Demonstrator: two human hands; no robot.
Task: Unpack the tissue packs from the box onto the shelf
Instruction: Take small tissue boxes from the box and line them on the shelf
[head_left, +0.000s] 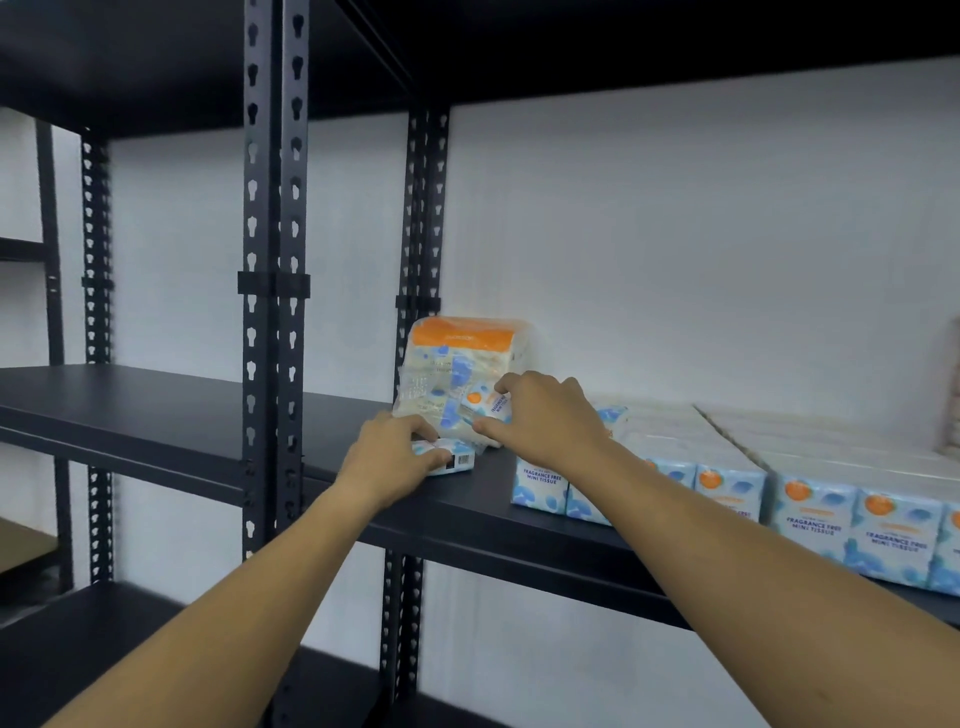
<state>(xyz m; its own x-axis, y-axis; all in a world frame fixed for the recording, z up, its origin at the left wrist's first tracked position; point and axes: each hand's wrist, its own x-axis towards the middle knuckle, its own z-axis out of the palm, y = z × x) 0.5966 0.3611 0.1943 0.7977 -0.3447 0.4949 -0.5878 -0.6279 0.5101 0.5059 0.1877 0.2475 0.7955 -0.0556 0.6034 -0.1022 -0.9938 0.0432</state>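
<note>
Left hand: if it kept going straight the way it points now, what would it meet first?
The left hand, gripping a small tissue pack on the shelf, points up-right toward the back. First in that line looks to be the plastic-wrapped tissue bundle standing just beyond its fingers, then the wall; depth is uncertain.

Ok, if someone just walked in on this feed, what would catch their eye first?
Both hands at mid-shelf: the left hand grips a small tissue pack lying near the shelf edge, while the right hand pinches a pack at a clear plastic bundle standing upright by the wall. To the right, a neat row of blue-and-white packs lines the shelf front.
</note>
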